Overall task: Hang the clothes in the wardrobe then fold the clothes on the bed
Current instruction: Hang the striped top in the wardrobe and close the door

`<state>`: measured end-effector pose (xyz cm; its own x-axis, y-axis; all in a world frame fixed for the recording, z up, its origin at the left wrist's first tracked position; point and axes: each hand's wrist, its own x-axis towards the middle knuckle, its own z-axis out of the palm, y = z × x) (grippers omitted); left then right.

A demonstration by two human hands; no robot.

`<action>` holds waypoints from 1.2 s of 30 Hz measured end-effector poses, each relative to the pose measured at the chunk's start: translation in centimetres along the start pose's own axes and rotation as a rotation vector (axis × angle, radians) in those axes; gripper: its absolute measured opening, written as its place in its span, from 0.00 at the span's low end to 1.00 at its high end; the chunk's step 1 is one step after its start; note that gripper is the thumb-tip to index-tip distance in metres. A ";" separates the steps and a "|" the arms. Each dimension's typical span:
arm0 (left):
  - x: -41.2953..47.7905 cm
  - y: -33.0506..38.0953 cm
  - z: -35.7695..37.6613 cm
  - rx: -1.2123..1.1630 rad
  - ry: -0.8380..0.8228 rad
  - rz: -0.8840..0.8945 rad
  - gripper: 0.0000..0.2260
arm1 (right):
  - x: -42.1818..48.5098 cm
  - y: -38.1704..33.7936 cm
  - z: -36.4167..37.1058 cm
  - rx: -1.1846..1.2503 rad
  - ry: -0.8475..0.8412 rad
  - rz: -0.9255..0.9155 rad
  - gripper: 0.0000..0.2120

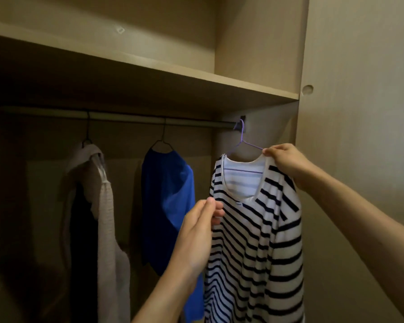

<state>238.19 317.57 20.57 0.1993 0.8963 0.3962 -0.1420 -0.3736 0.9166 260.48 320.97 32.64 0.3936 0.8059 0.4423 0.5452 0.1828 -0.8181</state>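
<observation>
A white shirt with dark stripes hangs on a purple wire hanger, whose hook sits at the right end of the wardrobe rail. My right hand pinches the shirt's collar and shoulder at the hanger's right arm. My left hand grips the shirt's left edge just below the neckline.
A blue top and a beige knit over a dark garment hang on black hangers further left on the rail. A wooden shelf runs above the rail. The wardrobe's side panel stands close on the right.
</observation>
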 end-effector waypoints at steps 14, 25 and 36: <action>13.1 -1.1 3.6 0.104 0.220 -0.044 0.17 | 20.4 1.4 7.5 0.051 -0.195 -0.022 0.17; 16.3 -4.3 5.5 0.150 0.304 -0.075 0.18 | 23.8 6.0 11.1 0.026 -0.288 -0.049 0.20; 14.8 -4.3 6.3 0.170 0.318 -0.056 0.17 | 21.4 5.2 9.3 -0.657 0.040 -0.347 0.23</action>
<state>247.88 330.96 22.87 -0.1135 0.9360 0.3331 0.0289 -0.3321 0.9428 264.89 344.41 34.43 0.1381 0.7400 0.6583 0.9685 0.0381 -0.2460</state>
